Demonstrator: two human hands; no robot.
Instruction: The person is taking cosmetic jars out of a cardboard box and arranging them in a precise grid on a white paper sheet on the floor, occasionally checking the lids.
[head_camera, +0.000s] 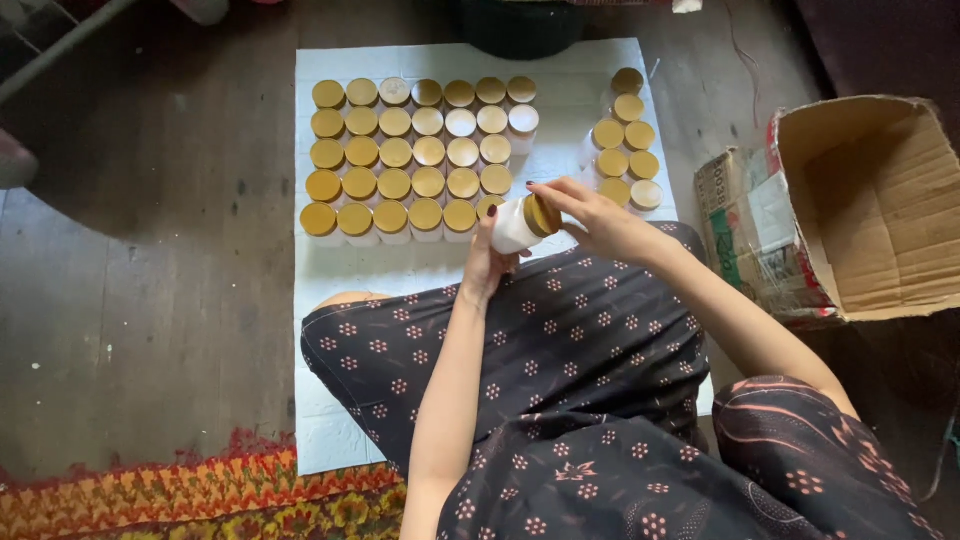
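Above the lap, small white jar (513, 228), gold lid (543, 214), tilted sideways

My arms are bare from the shoulder down, no sleeves, watch or bracelets on either, and my nails are painted a dark colour on both my left hand (483, 262) and my right hand (600, 222). I wear a dark dress (560, 400) printed all over with small pale pink flower-like dots. Toward the cardboard box (870, 200) side, the cloth bears larger pinkish swirling lines and blossoms.
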